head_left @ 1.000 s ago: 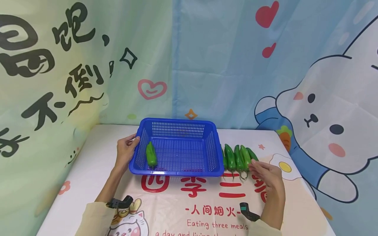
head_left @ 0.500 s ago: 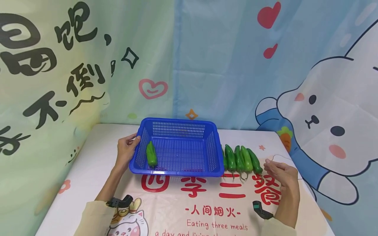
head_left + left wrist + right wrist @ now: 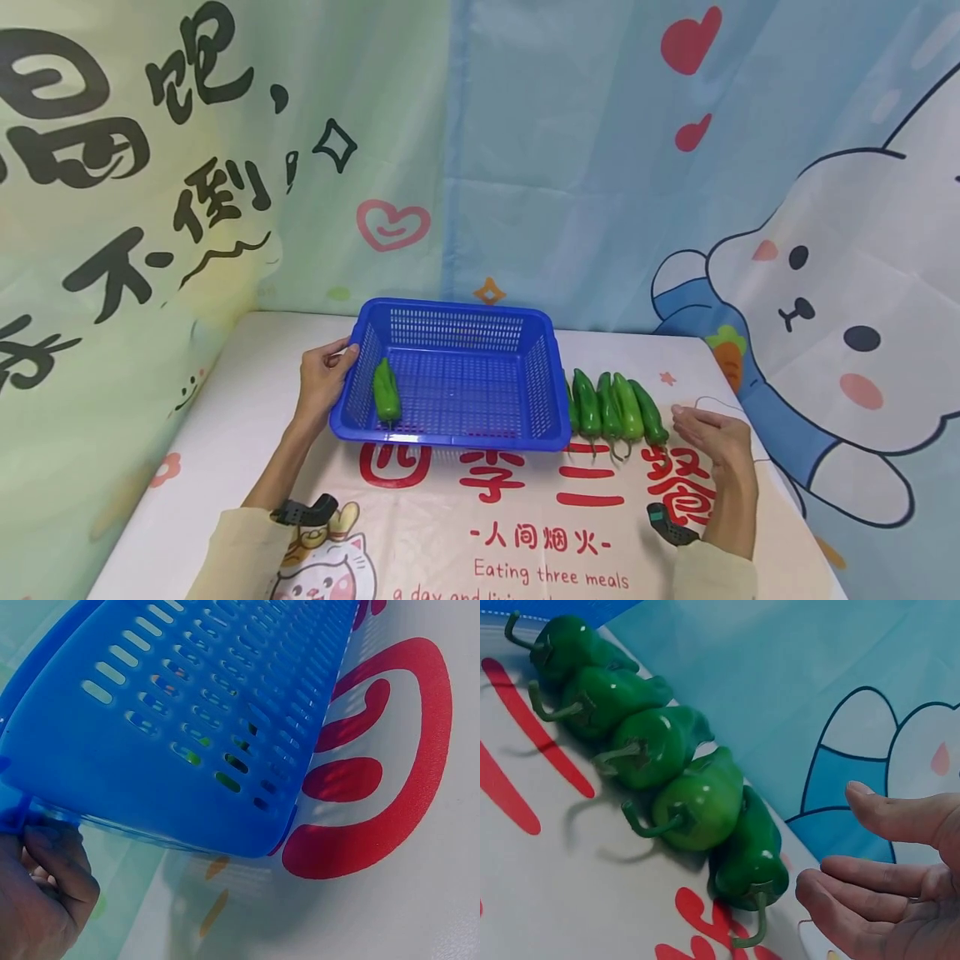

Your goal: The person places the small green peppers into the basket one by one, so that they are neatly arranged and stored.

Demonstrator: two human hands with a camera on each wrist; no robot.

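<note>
Blue basket [image 3: 457,387], green peppers [image 3: 609,408], red lettering [image 3: 590,499]

The person's right grip [image 3: 712,437] has moved rightward from the row of green peppers [image 3: 609,407], uncovering the end pepper [image 3: 649,413] it partly hid a second ago.

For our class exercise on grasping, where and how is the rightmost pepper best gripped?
Probably round the thick body of the rightmost pepper, coming from its right: that side faces the right hand, while another pepper lies close on its left.
</note>
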